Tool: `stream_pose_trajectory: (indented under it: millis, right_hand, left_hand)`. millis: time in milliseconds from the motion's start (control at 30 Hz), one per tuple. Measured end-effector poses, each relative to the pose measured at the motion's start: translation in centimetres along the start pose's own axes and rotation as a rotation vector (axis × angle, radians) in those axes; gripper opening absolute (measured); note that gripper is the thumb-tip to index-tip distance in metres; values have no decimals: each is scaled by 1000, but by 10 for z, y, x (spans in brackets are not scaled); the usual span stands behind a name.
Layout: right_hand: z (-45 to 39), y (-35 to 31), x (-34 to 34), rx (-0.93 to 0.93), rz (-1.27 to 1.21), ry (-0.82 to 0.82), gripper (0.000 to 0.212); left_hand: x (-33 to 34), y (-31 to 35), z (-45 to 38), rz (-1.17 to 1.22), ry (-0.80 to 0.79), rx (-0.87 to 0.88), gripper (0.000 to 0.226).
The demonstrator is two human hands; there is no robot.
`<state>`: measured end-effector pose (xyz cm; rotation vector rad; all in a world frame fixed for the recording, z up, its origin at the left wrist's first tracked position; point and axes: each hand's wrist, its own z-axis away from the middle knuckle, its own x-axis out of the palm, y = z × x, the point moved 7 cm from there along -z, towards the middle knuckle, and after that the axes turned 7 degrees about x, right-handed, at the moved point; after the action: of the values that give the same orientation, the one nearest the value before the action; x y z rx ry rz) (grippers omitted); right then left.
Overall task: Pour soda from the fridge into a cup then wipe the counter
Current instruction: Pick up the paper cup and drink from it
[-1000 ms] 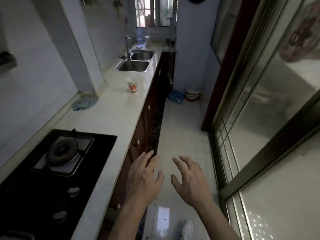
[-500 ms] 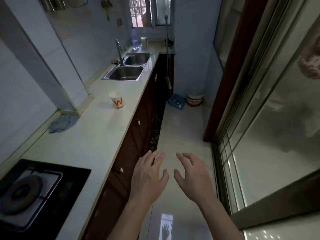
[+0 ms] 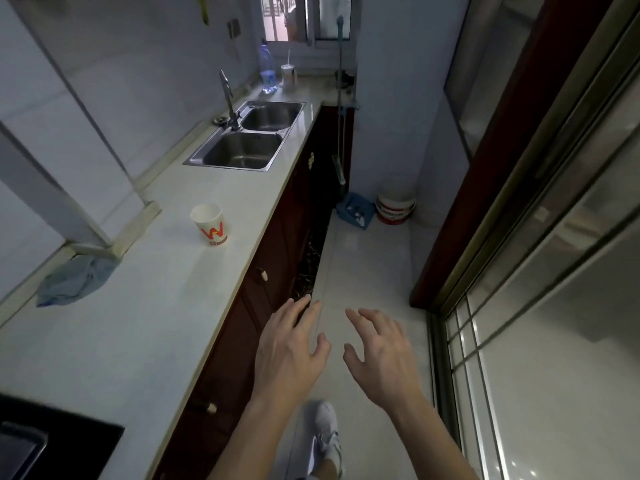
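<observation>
Both hands were out in front over the floor, holding nothing: left hand (image 3: 291, 344) and right hand (image 3: 381, 351) had fingers spread and loosely bent, palms down, probably free because the soda had not been fetched yet. No fridge or soda can showed in view. The paper cup (image 3: 209, 223) stood upright on the worktop (image 3: 145, 334), set between the sink (image 3: 246, 147) and the hob, likely staged there for an easy pour. A blue cloth (image 3: 74, 280) lay crumpled against the wall at the back of the worktop, well apart from the cup, likely kept handy for the wipe. 1 clear bottle (image 3: 267, 69) stood past the sink; contents unclear. Task looked barely started.
</observation>
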<state>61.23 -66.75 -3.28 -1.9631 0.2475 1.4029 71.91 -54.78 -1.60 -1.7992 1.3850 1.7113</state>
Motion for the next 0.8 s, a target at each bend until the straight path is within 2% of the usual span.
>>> stream_pose_trajectory:
  millis: [167,367,533,800]
  right_hand:
    - [-121,-3,4,-12,30,1,55]
    - [-249,-13,14,-28,56,-11,51]
    - [-310,-29,33,-109,35,-35,53]
    - [-420,-66,97,-237,-26,-173,57]
  left_hand:
    - [13,-32,-107,14,-12,15,56]
    - [9,-81,-226,34,65,3,56]
    - [8,-113,-282,20,64,-39,56]
    - [3,-183,-353,-99,81,-237,55]
